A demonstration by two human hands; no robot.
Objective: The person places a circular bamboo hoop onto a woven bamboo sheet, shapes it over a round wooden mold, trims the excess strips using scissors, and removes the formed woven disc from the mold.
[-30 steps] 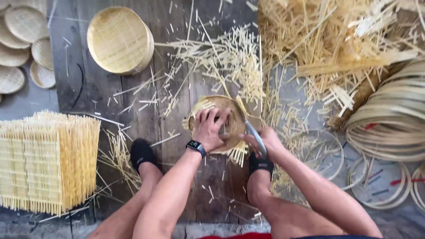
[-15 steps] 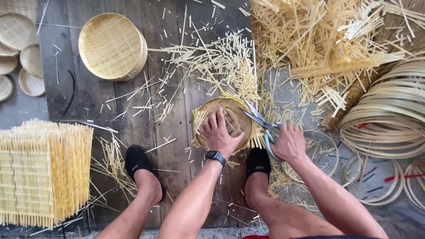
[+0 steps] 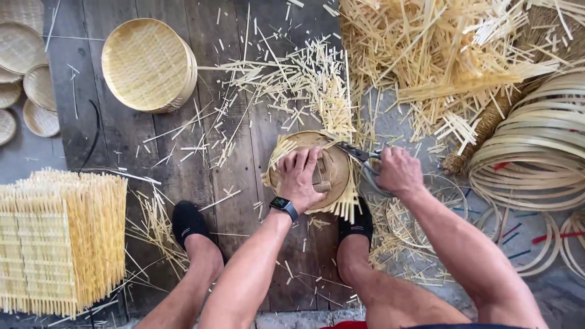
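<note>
While the round woven bamboo tray [image 3: 332,167] is pressed flat against the wooden floor [image 3: 152,152], the left hand [image 3: 300,178] is spread open on top of it, fingers splayed over the weave, gripping nothing. Just to its right, the right hand [image 3: 399,172] is clenched around the handles of a pair of shears [image 3: 359,155], whose blades are laid at the tray's upper right rim among protruding strips. Cut bamboo offcuts [image 3: 292,79] are scattered beyond the left hand. A finished tray [image 3: 146,64] is seen well beyond it to the left, coiled bamboo hoops [image 3: 536,152] well to the right of the right hand.
</note>
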